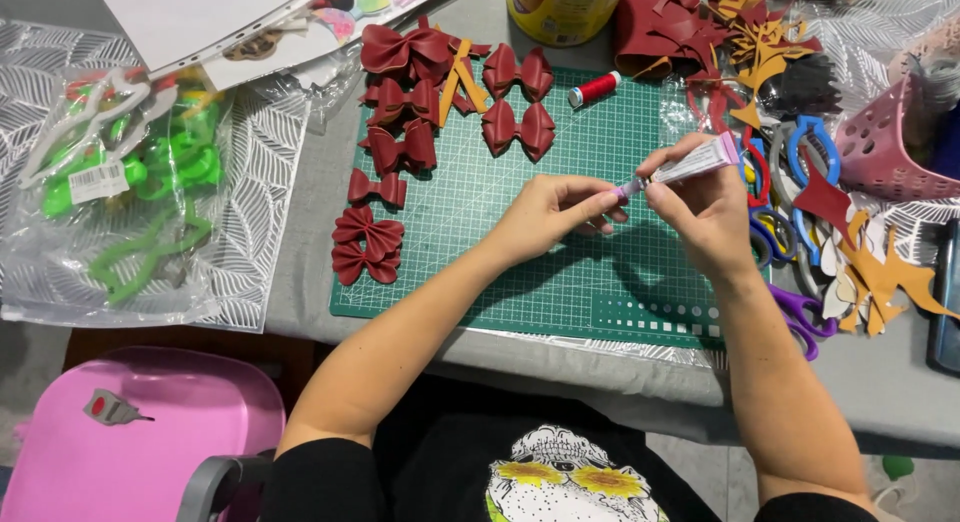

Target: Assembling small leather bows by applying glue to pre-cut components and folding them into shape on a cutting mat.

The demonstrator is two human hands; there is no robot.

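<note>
My right hand (705, 207) grips a small tube of glue (695, 163) with a purple end, held above a green cutting mat (560, 262). The fingertips of my left hand (555, 210) pinch the tube's purple cap (629, 189). Several dark red leather bows (405, 107) lie on the mat's far left part, two more bows (366, 245) nearer its left edge.
A red thread spool (594, 89) lies at the mat's far edge. Scissors (790, 172) and red and mustard leather scraps (880, 272) crowd the right. A pink basket (885, 142) stands far right, a yellow can (560, 10) at the back. Bagged green plastic pieces (140, 182) lie left. A pink chair (140, 432) is below.
</note>
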